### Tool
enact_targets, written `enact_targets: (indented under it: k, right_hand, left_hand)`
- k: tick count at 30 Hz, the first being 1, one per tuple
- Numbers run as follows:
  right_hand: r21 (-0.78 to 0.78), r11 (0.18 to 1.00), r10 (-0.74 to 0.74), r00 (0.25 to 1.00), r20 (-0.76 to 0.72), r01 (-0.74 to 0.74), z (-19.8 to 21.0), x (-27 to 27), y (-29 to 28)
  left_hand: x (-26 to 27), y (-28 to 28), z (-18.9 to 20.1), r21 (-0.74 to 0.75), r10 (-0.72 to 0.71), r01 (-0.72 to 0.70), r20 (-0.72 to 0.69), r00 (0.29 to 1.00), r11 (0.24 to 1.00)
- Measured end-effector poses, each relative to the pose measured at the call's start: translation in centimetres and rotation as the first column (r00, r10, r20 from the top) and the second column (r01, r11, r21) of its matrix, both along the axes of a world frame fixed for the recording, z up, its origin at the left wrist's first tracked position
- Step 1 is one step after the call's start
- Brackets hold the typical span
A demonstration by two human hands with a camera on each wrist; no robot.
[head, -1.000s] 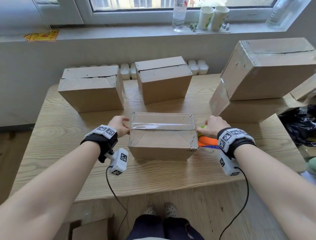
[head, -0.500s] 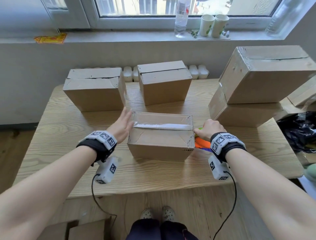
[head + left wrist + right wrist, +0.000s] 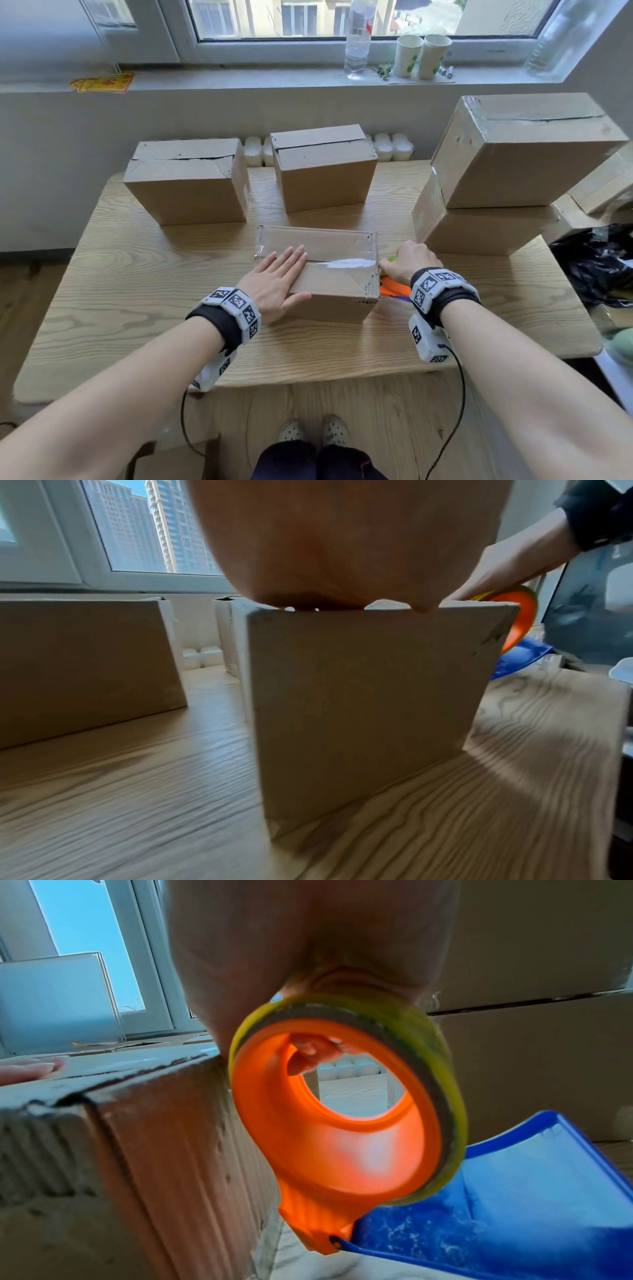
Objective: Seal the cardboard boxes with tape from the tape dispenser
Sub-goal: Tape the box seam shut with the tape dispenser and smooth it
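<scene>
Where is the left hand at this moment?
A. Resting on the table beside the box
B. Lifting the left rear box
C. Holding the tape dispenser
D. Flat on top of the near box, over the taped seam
D: the left hand lies flat, fingers straight, on the top of the near cardboard box, over its tape strip.
</scene>
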State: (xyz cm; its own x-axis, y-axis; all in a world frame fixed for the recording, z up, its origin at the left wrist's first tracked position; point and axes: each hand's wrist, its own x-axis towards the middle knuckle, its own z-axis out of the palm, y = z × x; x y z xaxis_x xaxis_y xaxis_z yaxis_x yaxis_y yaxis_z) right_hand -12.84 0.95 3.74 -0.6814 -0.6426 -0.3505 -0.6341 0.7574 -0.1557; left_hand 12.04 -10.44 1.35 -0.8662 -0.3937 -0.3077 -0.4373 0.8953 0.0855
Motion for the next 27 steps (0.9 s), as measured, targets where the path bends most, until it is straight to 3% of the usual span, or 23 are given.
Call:
enact_targets:
  k: [20,27]
  right_hand:
    - [-0.061,0.996,0.072,0.997,0.039,-0.070,-0.5,-0.5,-0.1]
    - [-0.072,0.991,0.118,0.993,0.026,-0.116,-0.5,-0.7,-0.5]
  left_hand:
    - [-8.8,3.6,-0.9,0.021,-0.151,0.156,-0.131,0.980,0.988]
    - [-10.3,4.3,-1.4,-0.030,-0.151,0.149,-0.121,0.981,0.988]
